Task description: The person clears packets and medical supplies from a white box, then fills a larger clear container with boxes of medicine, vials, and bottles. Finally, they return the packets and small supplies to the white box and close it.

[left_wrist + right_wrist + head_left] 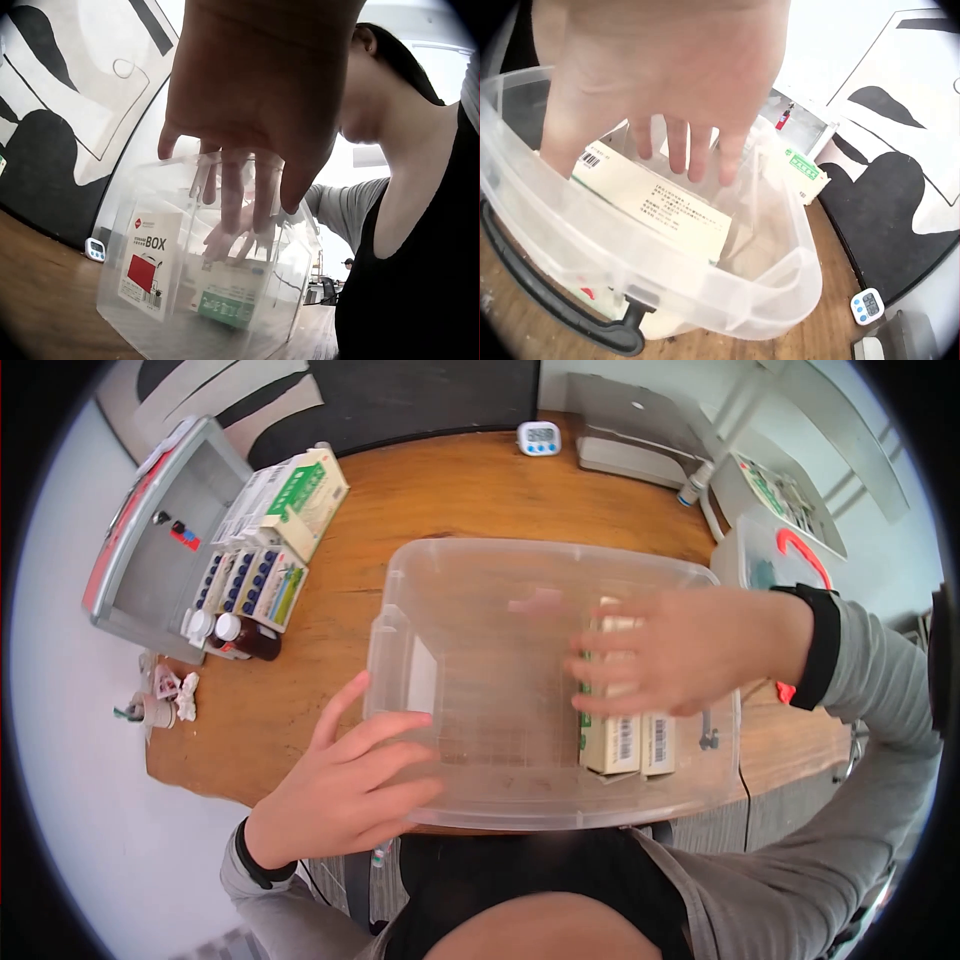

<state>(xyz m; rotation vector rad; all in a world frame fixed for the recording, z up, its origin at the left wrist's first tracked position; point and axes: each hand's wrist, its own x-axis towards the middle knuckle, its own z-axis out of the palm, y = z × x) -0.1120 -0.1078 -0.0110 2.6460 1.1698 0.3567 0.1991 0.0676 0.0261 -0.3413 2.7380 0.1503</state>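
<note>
A clear plastic storage bin stands on the wooden table in front of the person. Inside its right end, two cream medicine boxes lie side by side, barcodes facing the person. The right hand is over these boxes with its fingers extended, partly covering them. In the right wrist view its straight fingers point down past a printed medicine box. At the bin's left rim is the left hand, fingers spread and reaching over the edge. The left wrist view shows those fingers behind the clear wall, above a green-and-white box.
At the left, a grey case stands beside more medicine boxes and brown bottles. A timer and a silver laptop are at the back. A red-handled container stands close behind the right forearm.
</note>
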